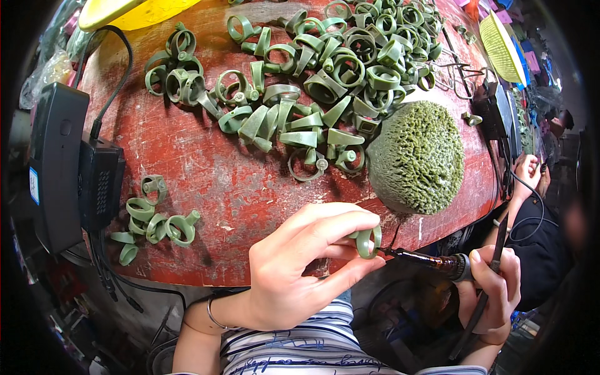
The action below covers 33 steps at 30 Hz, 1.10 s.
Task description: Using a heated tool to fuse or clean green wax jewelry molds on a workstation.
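My left hand (pixel 294 269) pinches a green wax-like ring (pixel 367 244) between its thumb and fingers, just past the table's near edge. My right hand (pixel 490 290) is closed around the handle of a pen-shaped hot tool (pixel 440 265) with a dark, stained shaft. The tool's thin tip points left and meets, or nearly meets, the side of the ring; contact is hard to tell. A dark rod or cord (pixel 478 322) also runs through the right hand. Beyond the ring stands a rounded green lump (pixel 422 159) with a rough, pitted face.
Many green rings (pixel 312 69) lie heaped across the worn red table (pixel 206 175). A smaller group (pixel 156 225) sits at left, near black power boxes (pixel 100 181) with cables. A yellow container (pixel 150 15) and a yellow basket (pixel 502 47) stand farther off. Another person's hand (pixel 527 170) shows at right.
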Tool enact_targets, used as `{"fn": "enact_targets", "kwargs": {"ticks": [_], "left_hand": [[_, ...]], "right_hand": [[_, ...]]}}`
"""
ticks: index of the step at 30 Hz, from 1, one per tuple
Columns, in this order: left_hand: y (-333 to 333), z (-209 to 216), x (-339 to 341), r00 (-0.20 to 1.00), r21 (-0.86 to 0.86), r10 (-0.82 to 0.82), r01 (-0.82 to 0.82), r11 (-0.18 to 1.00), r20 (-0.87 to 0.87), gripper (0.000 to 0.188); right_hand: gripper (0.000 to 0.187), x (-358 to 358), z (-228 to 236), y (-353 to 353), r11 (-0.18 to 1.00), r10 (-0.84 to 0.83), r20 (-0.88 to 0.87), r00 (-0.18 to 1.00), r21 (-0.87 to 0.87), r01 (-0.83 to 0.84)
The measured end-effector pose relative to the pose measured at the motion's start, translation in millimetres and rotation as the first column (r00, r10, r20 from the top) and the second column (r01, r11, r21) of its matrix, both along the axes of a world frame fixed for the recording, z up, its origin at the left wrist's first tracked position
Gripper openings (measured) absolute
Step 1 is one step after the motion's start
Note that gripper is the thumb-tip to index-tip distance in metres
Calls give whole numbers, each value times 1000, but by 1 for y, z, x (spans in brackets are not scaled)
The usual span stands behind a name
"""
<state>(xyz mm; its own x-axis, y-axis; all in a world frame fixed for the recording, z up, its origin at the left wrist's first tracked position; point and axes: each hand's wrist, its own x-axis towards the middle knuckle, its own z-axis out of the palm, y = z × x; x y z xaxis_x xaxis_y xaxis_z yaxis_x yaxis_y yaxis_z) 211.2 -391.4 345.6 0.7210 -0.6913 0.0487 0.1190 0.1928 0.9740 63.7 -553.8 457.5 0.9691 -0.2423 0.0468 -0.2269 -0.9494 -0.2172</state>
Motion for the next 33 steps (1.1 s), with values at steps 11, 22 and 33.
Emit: {"fn": "enact_targets", "kwargs": {"ticks": [11,22,33], "left_hand": [[0,0,-1,1000,23,18,-18,1000,-6,40],[-1,-1,-2,999,6,41,-41,999,19,41],[-1,-1,-1,999,-35,33,-33,999,-11,41]], "right_hand": [[41,-11,-13,-10,996,-60,118,991,-53,67],[34,-33,-72,-14,885,-372,77,925,330,328],[28,-28,-79,-12,886,-388,70,919,304,351]]}}
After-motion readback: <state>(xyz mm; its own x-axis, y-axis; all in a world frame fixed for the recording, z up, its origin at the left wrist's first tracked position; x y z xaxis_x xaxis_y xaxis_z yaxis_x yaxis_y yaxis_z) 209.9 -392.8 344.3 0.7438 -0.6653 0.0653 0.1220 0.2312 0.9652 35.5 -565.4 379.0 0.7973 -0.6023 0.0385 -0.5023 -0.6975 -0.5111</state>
